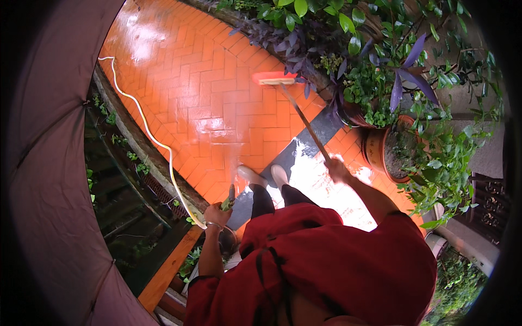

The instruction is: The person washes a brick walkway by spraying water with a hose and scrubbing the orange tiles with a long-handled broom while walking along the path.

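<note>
Low at the centre-left, my left hand (218, 214) grips a hose nozzle (231, 195), and a misty spray leaves its tip toward the floor. A pale yellow hose (142, 116) runs from near that hand along the left edge of the paving. My right hand (338, 170) is closed around the wooden handle (306, 121) of a push broom. The broom's red and cream head (277, 78) rests on wet orange herringbone tiles (200, 93), its right end partly covered by purple leaves. Both my shoes (251, 176) stand near a dark tile strip (318, 126).
Purple-leaved plants (301, 57) overhang the paving's right edge. Terracotta pots (374, 151) stand at the right, below trailing green vines (444, 167). A raised kerb (122, 120) borders the left side. An umbrella canopy (53, 163) fills the far left, and a wooden beam (171, 265) lies below.
</note>
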Demonstrator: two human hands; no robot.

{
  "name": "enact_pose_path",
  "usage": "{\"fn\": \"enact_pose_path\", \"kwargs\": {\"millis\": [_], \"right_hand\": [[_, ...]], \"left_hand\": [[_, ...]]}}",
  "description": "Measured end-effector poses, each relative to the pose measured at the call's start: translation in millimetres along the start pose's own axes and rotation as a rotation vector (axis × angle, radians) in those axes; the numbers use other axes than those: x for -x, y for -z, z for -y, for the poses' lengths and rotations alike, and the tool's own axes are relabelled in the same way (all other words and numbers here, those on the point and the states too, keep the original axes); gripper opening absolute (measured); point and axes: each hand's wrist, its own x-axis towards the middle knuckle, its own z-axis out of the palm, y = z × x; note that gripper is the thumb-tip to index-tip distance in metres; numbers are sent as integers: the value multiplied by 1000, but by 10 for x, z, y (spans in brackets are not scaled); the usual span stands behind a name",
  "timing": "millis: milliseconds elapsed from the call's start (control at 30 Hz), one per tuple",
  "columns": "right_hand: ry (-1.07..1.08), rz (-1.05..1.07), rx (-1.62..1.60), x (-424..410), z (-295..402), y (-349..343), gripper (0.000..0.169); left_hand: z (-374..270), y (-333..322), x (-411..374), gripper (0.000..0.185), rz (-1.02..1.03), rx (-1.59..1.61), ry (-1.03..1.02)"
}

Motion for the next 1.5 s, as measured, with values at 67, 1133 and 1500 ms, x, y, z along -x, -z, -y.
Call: {"fn": "enact_pose_path", "kwargs": {"millis": [67,1133,1500], "right_hand": [[162,112,-93,-499,0,323,41],[86,-221,296,-400,-858,459,50],[-267,34,549,1359,-802,394,53]], "left_hand": [[28,-32,-81,31,17,29,-3],[-350,255,-206,33,227,27,-173],[5,2,16,29,36,96,-222]]}}
